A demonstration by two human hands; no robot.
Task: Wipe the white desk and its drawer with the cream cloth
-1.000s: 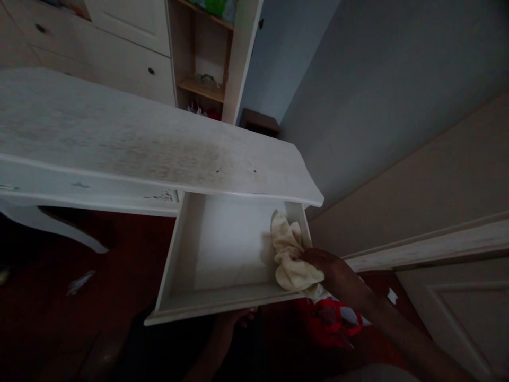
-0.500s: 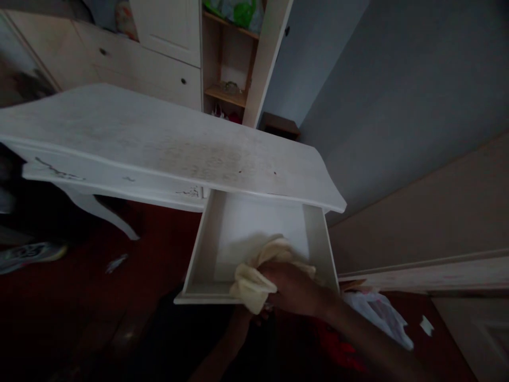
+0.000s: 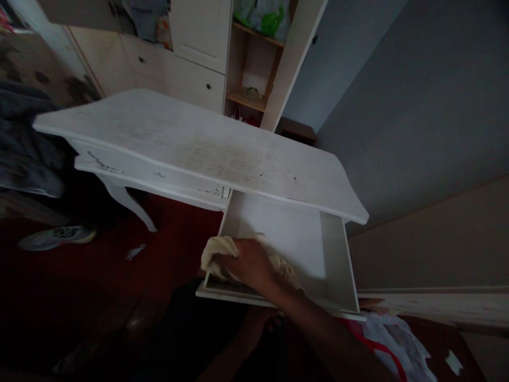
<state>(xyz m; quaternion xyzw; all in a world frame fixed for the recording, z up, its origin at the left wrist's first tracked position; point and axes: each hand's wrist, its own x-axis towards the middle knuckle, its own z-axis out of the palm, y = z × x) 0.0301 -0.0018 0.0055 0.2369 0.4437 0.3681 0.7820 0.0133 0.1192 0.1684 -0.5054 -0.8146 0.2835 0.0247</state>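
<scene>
One right hand (image 3: 250, 262) clamps a cream cloth (image 3: 217, 252) at the seven-o'clock corner of the open drawer (image 3: 334, 254); the left hand (image 3: 270, 319) sits beneath its front, grip unclear.

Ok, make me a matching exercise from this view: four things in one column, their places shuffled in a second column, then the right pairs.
Things:
1. cloth
2. sneaker
3. green bag
4. drawer

Places:
A. on the upper shelf of the open cupboard
B. pulled open beneath the table top
C. on the dark red floor, far left
D. under the right hand, at the drawer's front left corner

Pairs: 1-D, 2-C, 3-A, 4-B.
</scene>
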